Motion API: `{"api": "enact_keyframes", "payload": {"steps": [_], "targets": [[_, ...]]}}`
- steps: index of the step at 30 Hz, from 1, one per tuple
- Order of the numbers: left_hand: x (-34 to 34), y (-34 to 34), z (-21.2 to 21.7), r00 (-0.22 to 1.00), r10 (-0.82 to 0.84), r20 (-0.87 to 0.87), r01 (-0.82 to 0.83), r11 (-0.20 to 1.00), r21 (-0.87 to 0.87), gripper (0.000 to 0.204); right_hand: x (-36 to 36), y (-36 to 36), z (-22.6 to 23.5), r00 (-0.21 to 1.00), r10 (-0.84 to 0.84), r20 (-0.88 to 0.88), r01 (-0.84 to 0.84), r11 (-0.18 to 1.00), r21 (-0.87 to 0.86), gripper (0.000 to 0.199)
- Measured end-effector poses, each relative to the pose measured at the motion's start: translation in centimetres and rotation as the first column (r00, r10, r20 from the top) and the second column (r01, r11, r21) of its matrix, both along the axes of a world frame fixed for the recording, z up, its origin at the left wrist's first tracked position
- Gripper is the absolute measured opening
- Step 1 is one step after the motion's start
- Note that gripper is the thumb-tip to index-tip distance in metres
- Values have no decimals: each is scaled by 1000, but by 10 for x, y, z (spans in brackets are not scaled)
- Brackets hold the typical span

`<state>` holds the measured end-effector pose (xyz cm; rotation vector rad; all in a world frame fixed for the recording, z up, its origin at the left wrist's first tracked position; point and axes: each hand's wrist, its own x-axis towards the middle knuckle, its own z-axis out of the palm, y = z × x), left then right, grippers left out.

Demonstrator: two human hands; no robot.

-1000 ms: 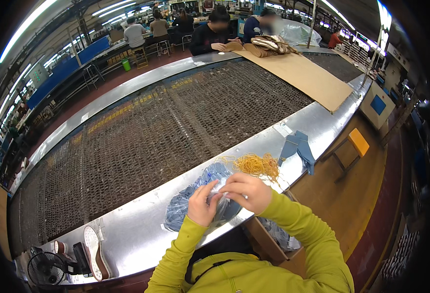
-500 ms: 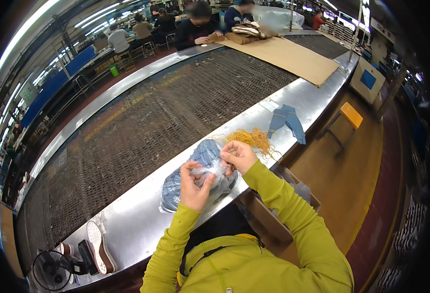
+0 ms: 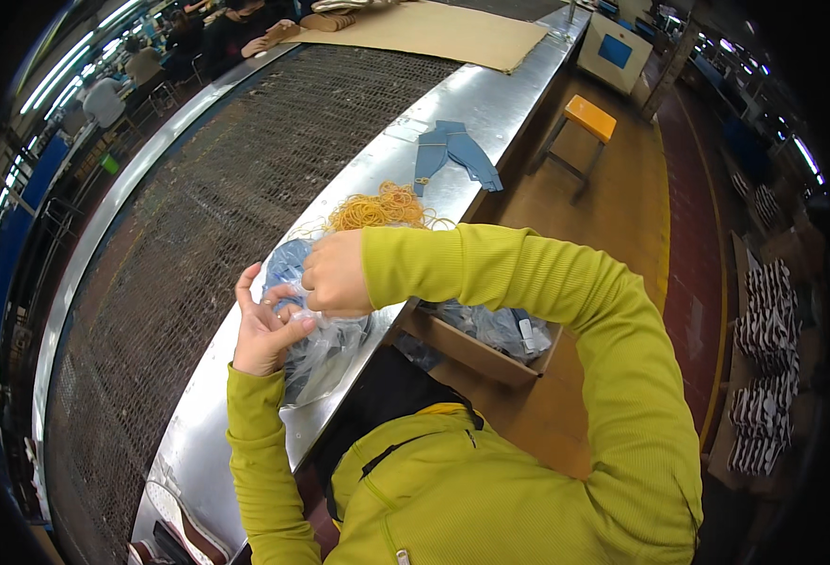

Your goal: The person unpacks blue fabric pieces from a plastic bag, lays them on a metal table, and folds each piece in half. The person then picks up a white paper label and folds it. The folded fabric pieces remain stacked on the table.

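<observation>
A clear plastic bag (image 3: 319, 363) packed with blue-grey pieces lies at the metal table edge in front of me. My left hand (image 3: 269, 328) is closed about the bag's gathered mouth, its index finger raised. Just above the same mouth my right hand (image 3: 338, 273) is closed, back of the hand upward, and its fingertips are mostly hidden. Beyond my hands lies a heap of yellow rubber bands (image 3: 377, 207). Farther along the table are blue-grey cut pieces (image 3: 448, 151), bundled with a band.
A dark mesh conveyor (image 3: 217, 179) runs left of the metal ledge. A cardboard sheet (image 3: 424, 33) spans its far end, near a co-worker's hands (image 3: 269, 38). Below, right, stand an open carton (image 3: 471, 348) of bagged pieces and an orange-topped stool (image 3: 591, 117). A white-soled shoe (image 3: 184, 523) lies lower left.
My right hand has swung over the bag's mouth, forearm now lying across the view. My left hand has stayed at the bag's neck. The whole view has turned, bringing the carton into sight.
</observation>
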<state>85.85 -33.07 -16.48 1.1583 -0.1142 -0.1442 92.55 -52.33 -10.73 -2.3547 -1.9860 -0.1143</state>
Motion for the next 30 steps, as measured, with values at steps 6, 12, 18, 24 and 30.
{"api": "enact_keyframes", "payload": {"steps": [6,12,18,24,30], "targets": [[5,-18,-11,834,195,516,-436,806,400,31,6,-1,-12,985,-174,9,158,911,381,10],[-9,-16,-1,687,81,723,-659,488,572,24,-7,1,-14,863,-234,-448,412,840,355,12],[-15,-17,-8,706,160,690,-653,523,547,13,4,2,-11,970,-92,224,66,990,124,21],[-8,-13,-24,650,-83,755,-618,521,589,6,12,10,-16,973,5,231,-20,998,63,10],[-5,-20,-30,692,-190,696,-611,358,706,19,6,14,-21,985,-37,168,31,999,34,9]]}}
